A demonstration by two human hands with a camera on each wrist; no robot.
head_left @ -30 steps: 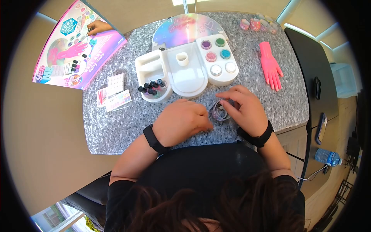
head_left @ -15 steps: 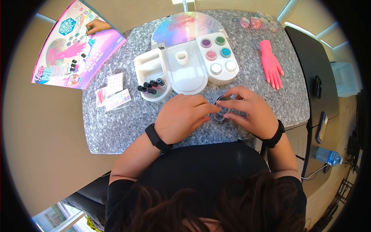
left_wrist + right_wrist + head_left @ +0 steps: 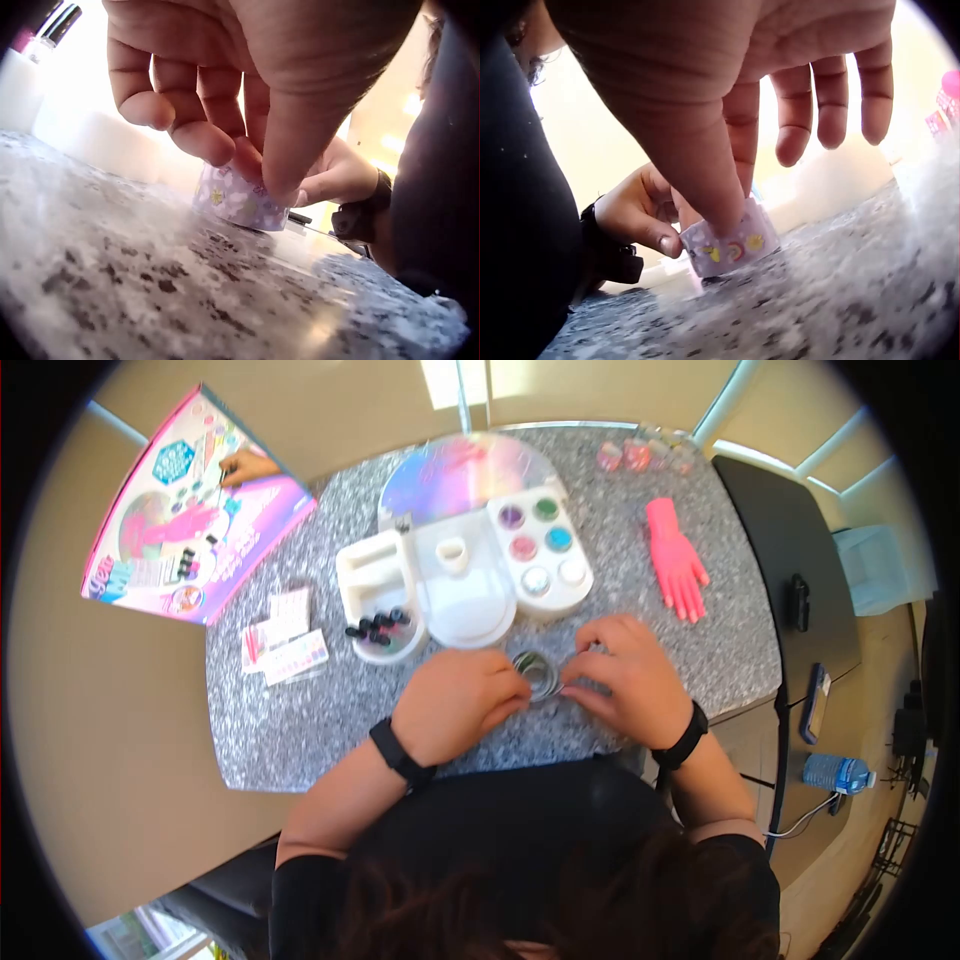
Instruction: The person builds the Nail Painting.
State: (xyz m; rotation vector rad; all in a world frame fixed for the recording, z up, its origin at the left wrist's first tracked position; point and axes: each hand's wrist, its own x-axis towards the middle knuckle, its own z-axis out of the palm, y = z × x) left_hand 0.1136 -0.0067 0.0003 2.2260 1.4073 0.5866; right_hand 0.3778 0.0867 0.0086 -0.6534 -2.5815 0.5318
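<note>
Here, arched over the speckled tabletop (image 3: 290, 730), left hand (image 3: 455, 700) and right hand (image 3: 630, 685) pinch opposite sides of a printed sticker roll (image 3: 238, 204), the right's outer three fingers (image 3: 831, 124) hanging clear.

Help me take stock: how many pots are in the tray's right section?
6: purple pot, green pot at back; pink pot, blue pot midway; two white pots in front.

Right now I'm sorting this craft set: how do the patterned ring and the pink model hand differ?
The patterned ring is small and round; the pink model hand is larger and long. The ring is pale lilac with printed pictures; the model hand is mostly pink. The left hand and right hand hold the ring; the model hand lies untouched on the counter.
</note>
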